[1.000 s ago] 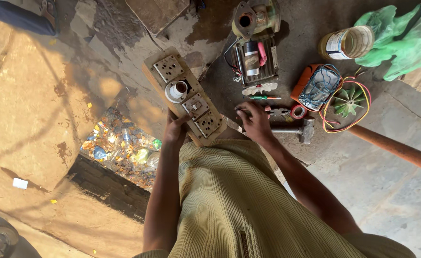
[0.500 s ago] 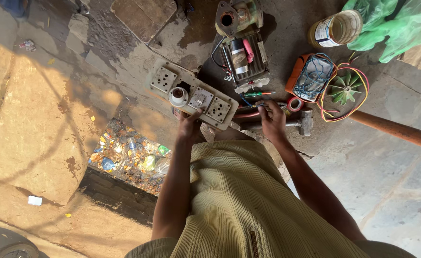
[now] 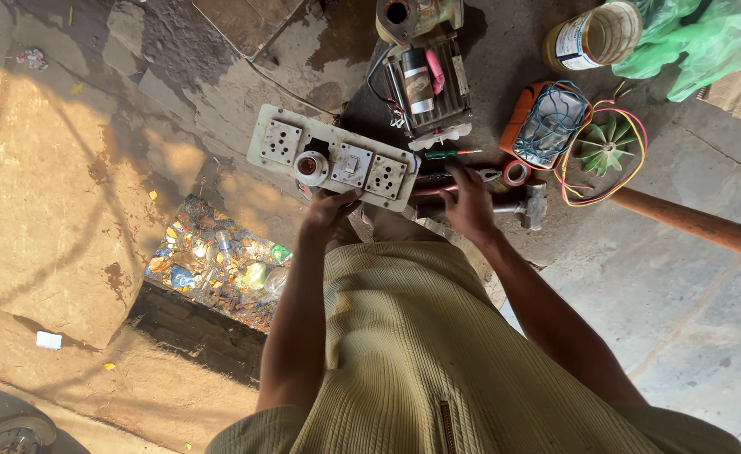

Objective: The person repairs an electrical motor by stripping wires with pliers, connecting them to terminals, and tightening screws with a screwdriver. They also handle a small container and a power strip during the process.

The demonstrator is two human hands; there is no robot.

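Cream-coloured switchboard (image 3: pixel 333 157), with sockets and a lamp holder, now lies lower on the stone floor (image 3: pixel 59 210), drawn nearer the person. Left hand (image 3: pixel 330 210) clasps its near edge; right hand (image 3: pixel 469 202) has shifted onto the pliers (image 3: pixel 463 178) (grip closure unclear) beside the hammer (image 3: pixel 529 204).

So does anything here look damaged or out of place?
Yes. The electric motor sits on the ground with its casing off, windings and loose wires exposed. Its green fan lies detached beside it among tangled wires. Litter fills a gap in the ground near the left hand.
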